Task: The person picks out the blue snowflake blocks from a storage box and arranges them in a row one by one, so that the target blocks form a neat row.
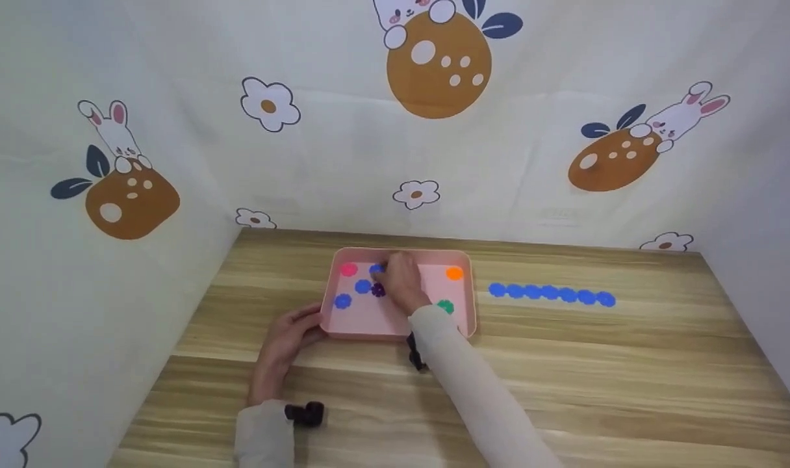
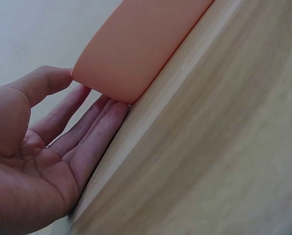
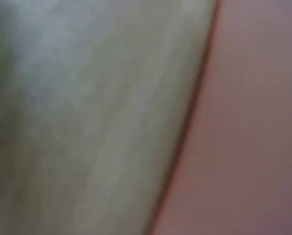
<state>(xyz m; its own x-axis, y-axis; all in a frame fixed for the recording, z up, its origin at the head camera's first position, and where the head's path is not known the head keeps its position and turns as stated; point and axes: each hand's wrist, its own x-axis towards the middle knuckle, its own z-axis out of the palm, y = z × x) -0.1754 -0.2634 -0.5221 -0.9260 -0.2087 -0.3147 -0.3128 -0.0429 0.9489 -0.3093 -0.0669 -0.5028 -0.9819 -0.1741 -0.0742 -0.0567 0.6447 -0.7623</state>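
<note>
Left hand (image 1: pixel 286 338) unclenched, touching pink tray (image 1: pixel 369 323), right hand (image 1: pixel 403 281) at blue flower piece (image 1: pixel 376 268), grip impossible to tell

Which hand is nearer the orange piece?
Right: the right hand is in the tray, left of the orange piece; the left hand, farther, touches the tray's near-left corner.

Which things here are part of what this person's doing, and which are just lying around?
Seemingly part of the job:
pink tray, held at a corner by the left hand
blue pieces in it, one beside the right hand
row of blue pieces

Probably just there:
pink piece
orange piece
green piece
dark purple piece
patterned cloth
</note>
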